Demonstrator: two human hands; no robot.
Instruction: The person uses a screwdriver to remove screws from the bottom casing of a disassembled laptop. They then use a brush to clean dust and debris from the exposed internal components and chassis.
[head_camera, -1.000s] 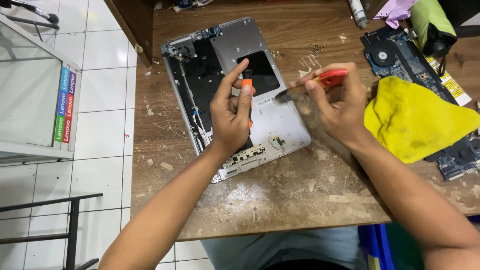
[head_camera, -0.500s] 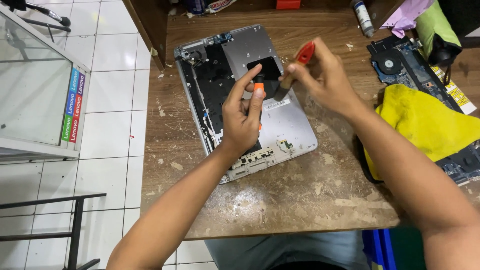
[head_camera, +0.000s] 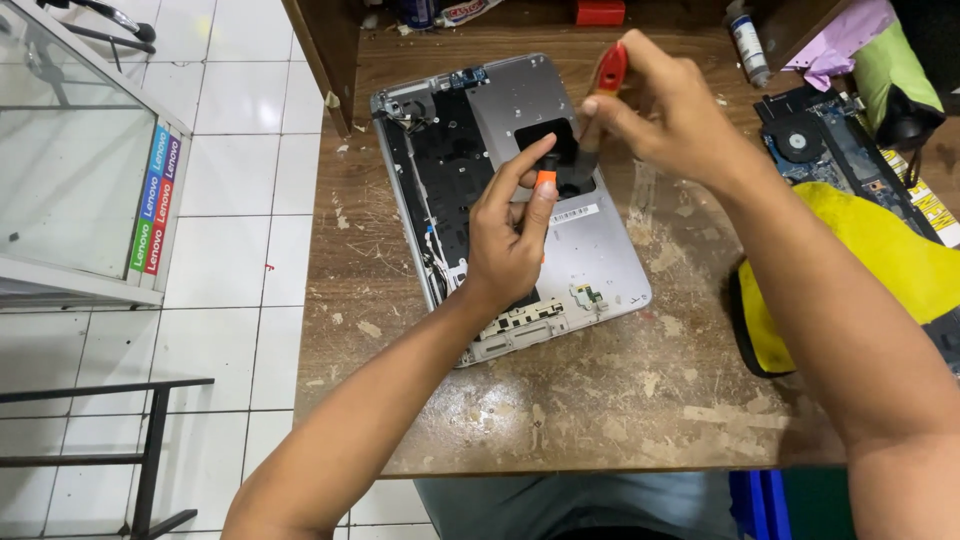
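The opened silver laptop base shell (head_camera: 560, 250), its black inner panel bared, lay tilted on the scarred brown wooden tabletop (head_camera: 560, 420), reaching from near the far edge toward the left edge. The left hand (head_camera: 505, 245) rested on the shell, thumb and forefinger pinched shut on a small black tool with an orange collar (head_camera: 545, 178), its tip at the dark rectangular opening (head_camera: 555, 155) in the shell. The right hand (head_camera: 670, 105) hovered just above, fingers closed on a red-handled screwdriver (head_camera: 598, 100) whose dark shaft pointed down into the same opening.

Both tips worked close together, so a slip of either could have scratched the shell or jabbed the left thumb. The loose thin wires (head_camera: 432, 262) along the shell's left side could have snagged under the left wrist. Too much levering might have cracked the thin shell. A bare blue circuit board (head_camera: 840, 150) and a yellow cloth (head_camera: 880, 270) lay near the right edge, where the right elbow could have knocked them.
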